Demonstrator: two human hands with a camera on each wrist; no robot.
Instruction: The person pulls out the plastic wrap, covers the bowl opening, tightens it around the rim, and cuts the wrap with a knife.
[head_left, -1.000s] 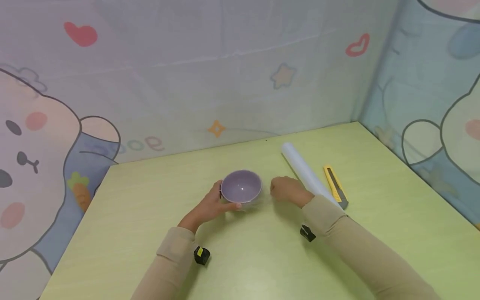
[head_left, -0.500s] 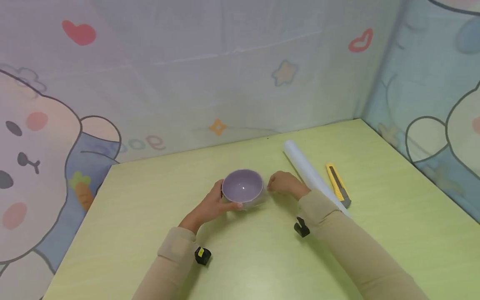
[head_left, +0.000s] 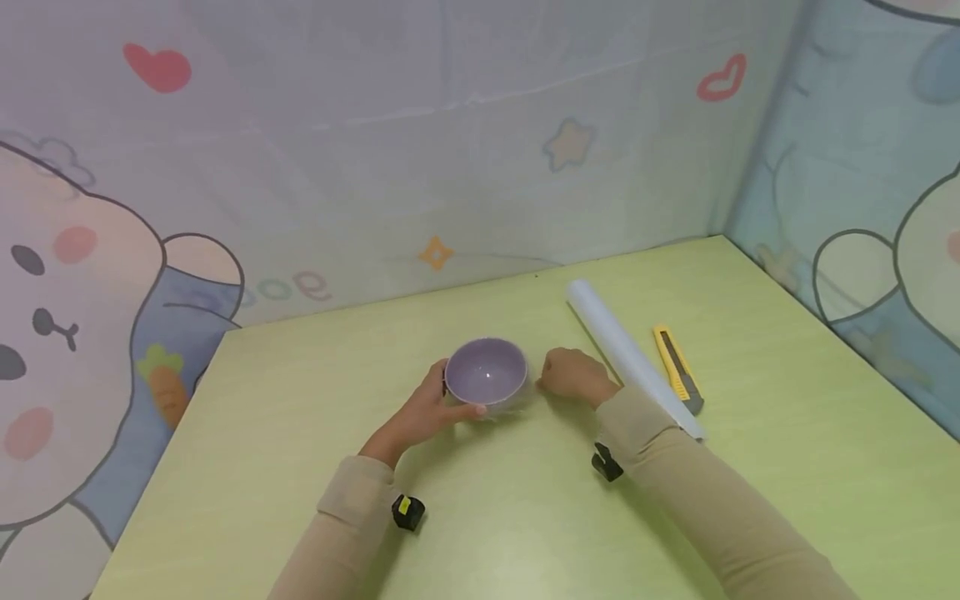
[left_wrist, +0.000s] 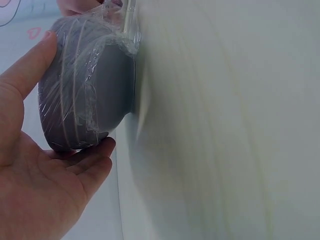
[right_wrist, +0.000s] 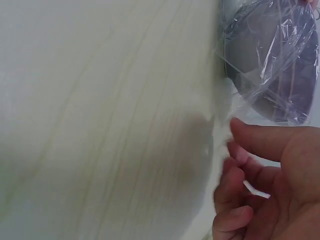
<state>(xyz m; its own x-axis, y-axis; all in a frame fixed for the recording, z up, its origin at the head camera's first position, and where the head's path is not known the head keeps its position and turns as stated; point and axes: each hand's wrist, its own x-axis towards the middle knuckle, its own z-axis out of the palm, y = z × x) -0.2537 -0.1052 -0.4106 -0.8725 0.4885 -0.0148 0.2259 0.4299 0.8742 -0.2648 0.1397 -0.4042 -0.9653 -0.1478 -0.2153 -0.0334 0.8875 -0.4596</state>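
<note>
A purple bowl with clear cling film round its outside stands near the middle of the table. My left hand holds it from the left, thumb along the near side and fingers round the far side. Wrinkled film covers the bowl's wall and bunches near its base in the left wrist view. To the bowl's right, my right hand has curled fingers, thumb and forefinger at the loose film edge, which they seem to pinch. The film between hand and bowl is thin and hard to make out.
A white roll lies slantwise beside my right hand and forearm. Further right is a yellow and grey utility knife. A printed cloth hangs behind the light green table.
My right hand moved in toward the bowl, turned slightly, then dipped a little. The left hand and bowl stay nearly in place; the whole view shifted slightly.
</note>
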